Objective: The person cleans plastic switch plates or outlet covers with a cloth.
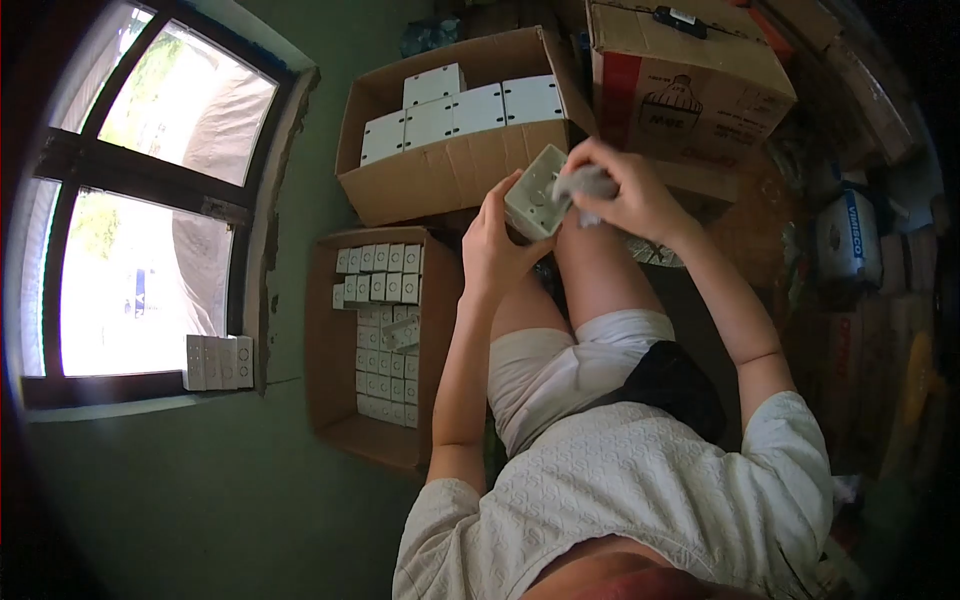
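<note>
Above my lap, my left hand (496,243) grips a pale open-topped plastic box (533,200) by its side, its round marked inside facing up. My right hand (632,196) is closed on a crumpled grey cloth (588,186), which lies against the box's right side. Just beyond the hands is a cardboard carton (450,180) holding several white square boxes (478,108). Left of my left forearm stands a second carton (435,350), with many small white boxes (380,385) in rows and one lying tilted on them.
A window (150,180) is at the left, with white boxes (218,362) on its sill. A large closed carton (690,90) stands at the upper right, a black device (680,20) on top. A white-and-blue package (848,235) and stacked items line the right side.
</note>
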